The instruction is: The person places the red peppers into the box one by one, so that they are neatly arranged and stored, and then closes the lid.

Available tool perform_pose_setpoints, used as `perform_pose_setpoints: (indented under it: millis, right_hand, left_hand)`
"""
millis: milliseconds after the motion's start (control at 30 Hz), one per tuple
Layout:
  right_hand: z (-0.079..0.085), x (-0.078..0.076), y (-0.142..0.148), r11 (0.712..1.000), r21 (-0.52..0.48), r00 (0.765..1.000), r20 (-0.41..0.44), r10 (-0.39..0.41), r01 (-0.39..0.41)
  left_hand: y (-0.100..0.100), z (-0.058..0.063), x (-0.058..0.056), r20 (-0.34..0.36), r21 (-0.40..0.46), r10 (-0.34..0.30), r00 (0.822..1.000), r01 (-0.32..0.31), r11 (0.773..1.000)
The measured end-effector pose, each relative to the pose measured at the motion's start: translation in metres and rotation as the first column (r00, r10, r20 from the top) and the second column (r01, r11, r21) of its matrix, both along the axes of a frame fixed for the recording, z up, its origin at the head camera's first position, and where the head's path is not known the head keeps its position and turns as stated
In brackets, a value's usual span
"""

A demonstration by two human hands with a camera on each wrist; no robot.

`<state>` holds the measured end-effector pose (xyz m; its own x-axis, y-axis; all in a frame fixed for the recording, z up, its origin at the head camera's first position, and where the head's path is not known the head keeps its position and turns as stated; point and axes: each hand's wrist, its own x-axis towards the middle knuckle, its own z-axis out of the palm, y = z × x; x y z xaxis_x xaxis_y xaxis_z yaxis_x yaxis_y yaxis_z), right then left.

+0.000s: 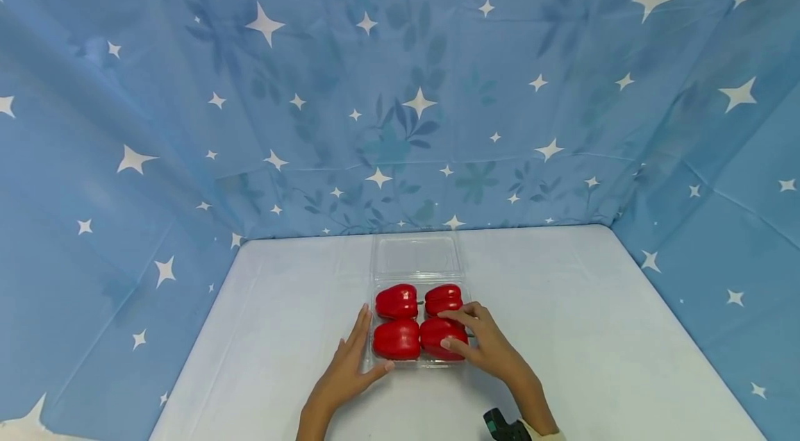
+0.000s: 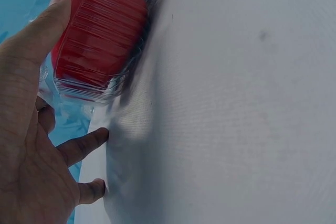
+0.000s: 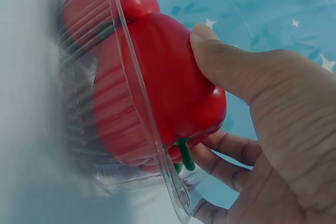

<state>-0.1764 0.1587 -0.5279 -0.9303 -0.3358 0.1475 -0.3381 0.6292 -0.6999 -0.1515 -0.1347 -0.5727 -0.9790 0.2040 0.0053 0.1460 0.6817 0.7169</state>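
A clear plastic clamshell container point(image 1: 419, 364) lies on the table with its lid point(image 1: 417, 255) folded back. Several red bell peppers fill its base in two rows. My right hand point(image 1: 494, 345) spans the front right bell pepper point(image 1: 440, 338), thumb on its near side and fingers over its far side; its green stem point(image 3: 185, 153) shows in the right wrist view. With fingers extended, my left hand point(image 1: 348, 362) lies along the container's left side, the thumb at the front left corner. Close to that thumb is the front left bell pepper point(image 1: 396, 339).
White cloth covers the table point(image 1: 281, 302). A blue curtain point(image 1: 400, 80) with white stars rises behind and at both sides. The raised lid reaches the table's back edge. A dark strapped device point(image 1: 505, 425) sits at my right wrist.
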Motion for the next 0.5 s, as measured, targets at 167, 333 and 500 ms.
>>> perform_pose_setpoints:
  millis: [167,333,500]
  right_hand:
    - [0.0005,0.0009,0.0010,1.000,-0.006,1.000,0.004,0.017,-0.017]
    - [0.0010,0.0025,0.0014,1.000,-0.015,1.000,0.013,0.017,-0.016]
    - [0.0008,0.0021,0.0022,1.000,-0.004,1.000,0.003,0.016,-0.016]
  left_hand:
    - [0.0003,0.0004,-0.0004,0.002,-0.002,0.001,1.000,-0.001,1.000]
    - [0.0013,0.0005,0.0010,-0.002,0.006,0.007,1.000,-0.007,1.000]
    - [0.0052,-0.0010,0.0009,-0.049,0.030,0.053,0.997,-0.052,0.998]
